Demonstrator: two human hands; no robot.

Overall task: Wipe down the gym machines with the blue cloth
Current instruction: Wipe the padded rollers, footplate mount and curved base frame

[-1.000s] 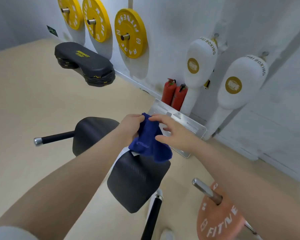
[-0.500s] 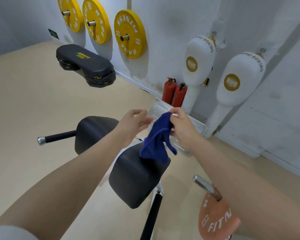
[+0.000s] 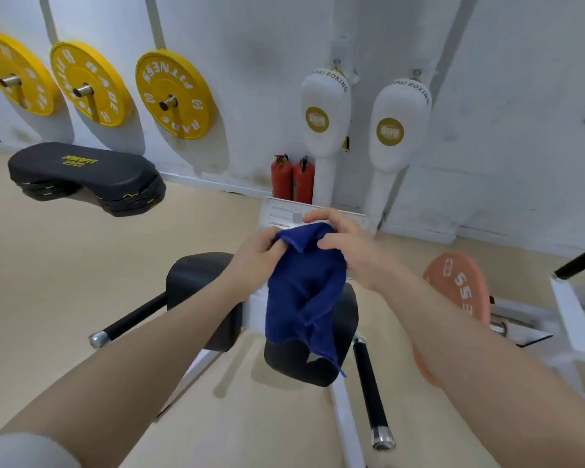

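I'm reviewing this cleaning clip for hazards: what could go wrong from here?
The blue cloth hangs loose from both hands, left hand and right hand, so its trailing corner might snag on the black handle. The orange weight plate sits close beside the right forearm; a wide wiping sweep could knock against it.

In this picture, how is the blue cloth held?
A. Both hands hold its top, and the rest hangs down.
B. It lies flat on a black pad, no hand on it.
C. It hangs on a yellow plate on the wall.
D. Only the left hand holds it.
A: the left hand and the right hand both grip the top of the blue cloth, and its lower part hangs in front of the black pads.
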